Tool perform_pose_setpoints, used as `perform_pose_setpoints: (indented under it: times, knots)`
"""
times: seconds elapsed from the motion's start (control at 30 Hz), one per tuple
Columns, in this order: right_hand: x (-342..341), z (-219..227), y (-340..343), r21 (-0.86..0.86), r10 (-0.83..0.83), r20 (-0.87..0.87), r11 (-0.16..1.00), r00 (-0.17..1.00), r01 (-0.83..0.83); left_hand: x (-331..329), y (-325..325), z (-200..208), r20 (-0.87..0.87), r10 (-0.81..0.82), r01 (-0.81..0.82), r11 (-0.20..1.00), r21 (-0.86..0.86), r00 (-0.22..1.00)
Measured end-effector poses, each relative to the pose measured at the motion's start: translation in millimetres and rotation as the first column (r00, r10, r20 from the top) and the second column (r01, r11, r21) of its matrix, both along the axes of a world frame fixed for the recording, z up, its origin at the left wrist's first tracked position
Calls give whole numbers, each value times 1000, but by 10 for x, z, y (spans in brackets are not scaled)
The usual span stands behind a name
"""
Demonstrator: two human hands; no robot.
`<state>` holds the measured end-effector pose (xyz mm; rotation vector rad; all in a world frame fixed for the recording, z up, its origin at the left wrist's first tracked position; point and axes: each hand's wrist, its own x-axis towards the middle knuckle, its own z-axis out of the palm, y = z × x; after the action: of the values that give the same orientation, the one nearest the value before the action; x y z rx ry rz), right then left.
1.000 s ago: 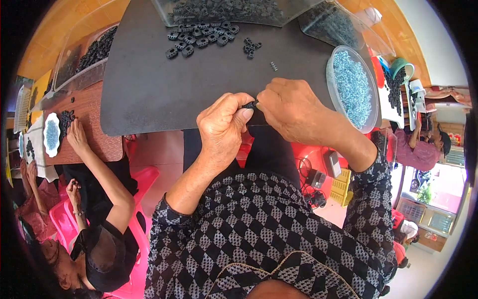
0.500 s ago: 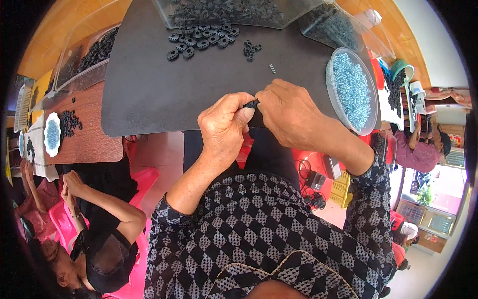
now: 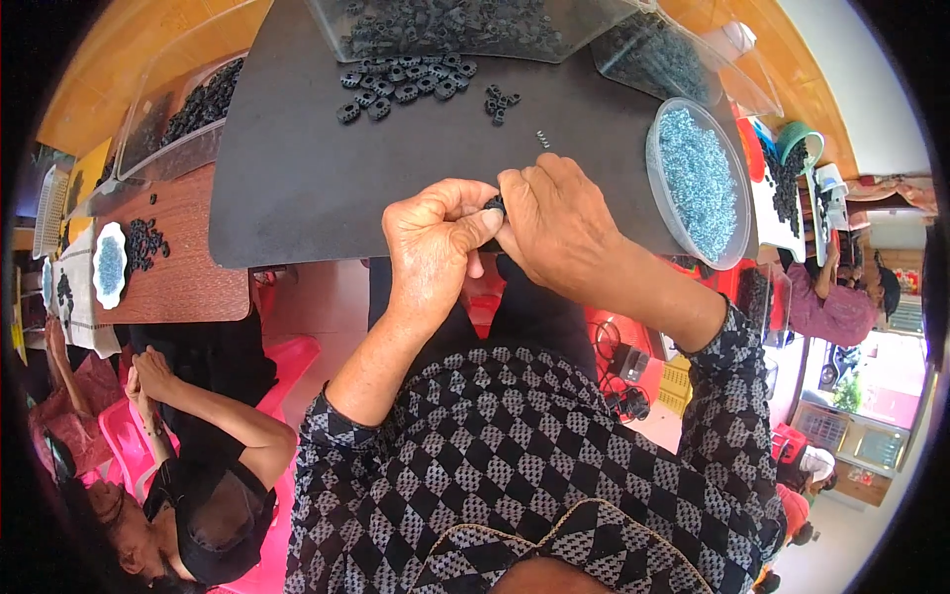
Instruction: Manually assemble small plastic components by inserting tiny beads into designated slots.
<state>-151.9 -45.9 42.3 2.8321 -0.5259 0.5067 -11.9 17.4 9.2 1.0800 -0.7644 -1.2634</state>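
Over the near edge of the dark table (image 3: 307,188), my two hands meet around a small black plastic part (image 3: 496,204). My left hand (image 3: 435,238) pinches it between thumb and forefinger. From the other side my right hand (image 3: 559,213) closes against it, its fingertips hidden behind the knuckles. Just beyond the hands lies a small metal spring (image 3: 542,140). Farther off sit a few little black pieces (image 3: 498,103) and a group of black ribbed oval parts (image 3: 407,92). A round clear tub (image 3: 740,223) of bluish springs stands to my right.
Clear bins of black parts (image 3: 445,35) and of dark small pieces (image 3: 653,59) line the far edge. At left, a person (image 3: 213,416) sits by a brown table (image 3: 188,267) with a white dish (image 3: 107,297). Beneath the right side are a red stool (image 3: 633,332) and a yellow basket (image 3: 675,384).
My hands have drawn closer together, and my right hand has turned and shifted slightly left over the black part. The view has tilted a little; the table items stay put.
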Motion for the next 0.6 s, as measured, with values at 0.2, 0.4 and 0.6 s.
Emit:
perform_pose_setpoints:
  times: [0.2,0.4,0.6]
  knots:
    - [13,-55,-13,51,7,94,999,996,-12,-22,12,26,58,29,-31,999,28,998]
    - [68,-125,-19,-30,-8,115,999,993,11,-31,-11,37,38,72,-73,997,30,997]
    - [88,-138,-17,-38,-31,117,999,993,35,-29,-20,51,57,102,-104,994,26,993]
